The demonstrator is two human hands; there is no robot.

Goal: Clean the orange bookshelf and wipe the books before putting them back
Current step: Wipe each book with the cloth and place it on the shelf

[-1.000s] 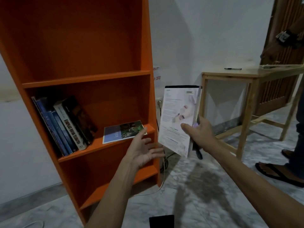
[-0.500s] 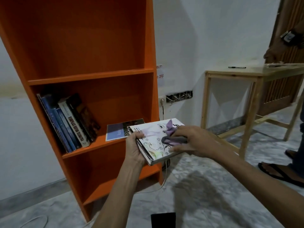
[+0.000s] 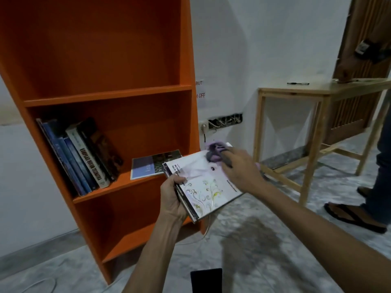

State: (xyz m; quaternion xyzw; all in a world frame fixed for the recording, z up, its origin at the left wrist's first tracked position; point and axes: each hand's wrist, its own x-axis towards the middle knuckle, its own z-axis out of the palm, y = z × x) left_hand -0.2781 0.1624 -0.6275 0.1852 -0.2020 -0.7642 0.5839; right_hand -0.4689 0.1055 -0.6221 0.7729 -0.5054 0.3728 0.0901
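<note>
Head view: one smooth orange bookshelf (image 3: pixel 105 60), left of both hands, holds leaning books (image 3: pixel 84 157) and one flat booklet (image 3: pixel 152 166). Left hand (image 3: pixel 172 197) grips one glossy white book (image 3: pixel 207 187) by its spine; right hand (image 3: pixel 239 172), fingers curled, presses one crumpled purple cloth (image 3: pixel 213 153) onto it.

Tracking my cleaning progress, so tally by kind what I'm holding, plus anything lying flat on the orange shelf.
White book, held: 1
Purple cloth, held: 1
Flat book on the shelf: 1
Total: 3
</note>
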